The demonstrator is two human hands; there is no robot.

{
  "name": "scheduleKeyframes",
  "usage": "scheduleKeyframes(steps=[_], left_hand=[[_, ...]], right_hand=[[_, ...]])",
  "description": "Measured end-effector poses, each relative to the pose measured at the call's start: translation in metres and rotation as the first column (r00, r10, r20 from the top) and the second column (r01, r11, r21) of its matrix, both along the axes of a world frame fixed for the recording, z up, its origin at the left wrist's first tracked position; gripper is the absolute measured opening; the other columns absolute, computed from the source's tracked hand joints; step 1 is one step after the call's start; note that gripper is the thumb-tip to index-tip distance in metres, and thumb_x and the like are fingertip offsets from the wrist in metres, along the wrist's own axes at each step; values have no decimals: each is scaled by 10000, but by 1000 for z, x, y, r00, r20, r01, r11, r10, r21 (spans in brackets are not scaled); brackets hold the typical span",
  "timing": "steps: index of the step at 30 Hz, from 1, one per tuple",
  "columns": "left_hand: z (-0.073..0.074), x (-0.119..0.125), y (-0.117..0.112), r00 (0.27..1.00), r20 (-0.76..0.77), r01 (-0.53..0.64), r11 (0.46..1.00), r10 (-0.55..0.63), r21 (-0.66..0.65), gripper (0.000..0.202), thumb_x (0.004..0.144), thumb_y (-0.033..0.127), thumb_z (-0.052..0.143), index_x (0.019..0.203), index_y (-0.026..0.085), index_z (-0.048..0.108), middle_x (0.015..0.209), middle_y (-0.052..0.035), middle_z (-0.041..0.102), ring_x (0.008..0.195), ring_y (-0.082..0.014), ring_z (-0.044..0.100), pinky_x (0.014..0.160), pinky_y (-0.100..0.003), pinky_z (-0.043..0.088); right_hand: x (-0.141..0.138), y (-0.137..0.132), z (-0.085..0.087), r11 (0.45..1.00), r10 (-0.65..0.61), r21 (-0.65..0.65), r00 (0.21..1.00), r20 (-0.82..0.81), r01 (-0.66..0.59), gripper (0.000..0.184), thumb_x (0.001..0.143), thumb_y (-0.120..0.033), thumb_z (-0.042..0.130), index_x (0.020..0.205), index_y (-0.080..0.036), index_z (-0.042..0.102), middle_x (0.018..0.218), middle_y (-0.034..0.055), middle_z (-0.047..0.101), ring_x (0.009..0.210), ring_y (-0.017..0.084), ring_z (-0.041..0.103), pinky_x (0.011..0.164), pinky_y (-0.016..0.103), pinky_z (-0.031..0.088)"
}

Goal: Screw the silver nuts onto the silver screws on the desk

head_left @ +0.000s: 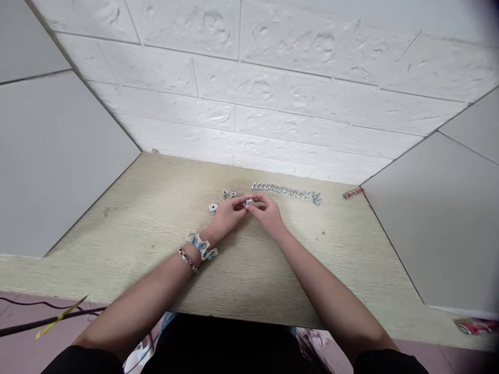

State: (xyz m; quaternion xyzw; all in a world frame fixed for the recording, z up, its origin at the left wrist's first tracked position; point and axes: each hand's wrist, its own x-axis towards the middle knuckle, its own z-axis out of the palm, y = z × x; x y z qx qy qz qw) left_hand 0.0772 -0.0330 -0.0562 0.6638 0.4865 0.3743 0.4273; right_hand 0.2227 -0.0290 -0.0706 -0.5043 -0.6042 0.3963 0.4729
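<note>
My left hand [228, 213] and my right hand [268, 212] meet over the middle of the table, fingertips pinched together on a small silvery metal fastener [248, 202]. Its exact shape is partly covered by the fingers. Just left of my left hand lies a flat round washer [212, 208] with a dark hole, apparently on others. Behind that hand stand two small stacks of metal nuts or rings [225, 194]. A long row of silvery bolts [280, 190] stretches behind and to the right of my right hand, with a few bunched at its right end.
The pale wooden table [136, 223] ends at a white brick-patterned wall [253, 104]. Grey-white panels [70, 166] rise on both sides. A red cylindrical object [353, 193] lies by the right panel, another red-and-silver one [477, 327] at the lower right. Tiny crumbs [323, 233] lie on the right.
</note>
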Motion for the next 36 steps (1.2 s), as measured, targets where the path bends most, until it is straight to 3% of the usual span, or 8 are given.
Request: scheduleKeyframes(steps=[9, 13, 17, 24, 28, 31, 36], left_hand=[[7, 5, -6, 991, 132, 48, 995, -36, -84, 417, 702, 144, 545, 1109, 143, 634, 1111, -62, 656, 991, -218, 604, 898, -322, 452], [10, 5, -6, 951, 295, 147, 974, -91, -172, 403, 722, 162, 525, 1110, 157, 633, 1069, -46, 671, 1043, -211, 577, 944, -329, 420], [7, 4, -5, 869, 493, 198, 946, -49, -255, 321, 764, 275, 541, 1028, 139, 661, 1037, -81, 670, 1016, -208, 582, 921, -336, 434], [3, 1, -4, 877, 481, 171, 946, -19, -274, 344, 782, 422, 575, 918, 122, 674, 873, -62, 673, 848, -173, 599, 811, -292, 457], [3, 1, -1, 824, 562, 142, 937, 68, -321, 321, 749, 399, 623, 915, 128, 671, 882, -64, 670, 847, -153, 598, 806, -274, 458], [3, 1, 1, 785, 594, 91, 916, 176, -392, 281, 719, 363, 657, 884, 135, 667, 879, -55, 666, 793, -119, 599, 768, -244, 463], [2, 0, 2, 771, 584, 65, 879, 256, -472, 283, 705, 300, 683, 936, 146, 626, 851, -42, 653, 704, -83, 587, 677, -208, 457]], right_hand=[[2, 1, -2, 999, 33, 35, 998, 53, -35, 514, 675, -400, 662, 1163, -264, 576, 1269, 66, 497, 1084, 213, 506, 723, 296, 502], [1, 2, -5, 990, 82, 107, 989, 125, -95, 448, 770, -425, 573, 1191, -272, 576, 1291, 62, 501, 1180, 216, 468, 835, 335, 487], [0, 1, -7, 977, 76, 180, 976, 206, -114, 411, 848, -415, 473, 1223, -269, 554, 1291, 54, 521, 1241, 197, 426, 1045, 393, 339], [-2, -4, -4, 968, 104, 187, 946, 306, -167, 458, 817, -370, 532, 1266, -278, 513, 1343, 45, 479, 1274, 214, 389, 1077, 428, 290], [-3, -6, -2, 970, 81, 199, 961, 265, -136, 392, 813, -316, 523, 1198, -268, 578, 1276, 43, 541, 1215, 200, 454, 1056, 401, 331], [-2, -4, -1, 974, 38, 212, 977, 212, -84, 281, 802, -296, 528, 1045, -258, 664, 1154, 47, 613, 1114, 189, 530, 1001, 388, 389], [-1, -2, -2, 981, -39, 192, 990, 134, 13, 154, 741, -307, 580, 837, -221, 664, 1017, 53, 640, 996, 191, 572, 760, 323, 486]])
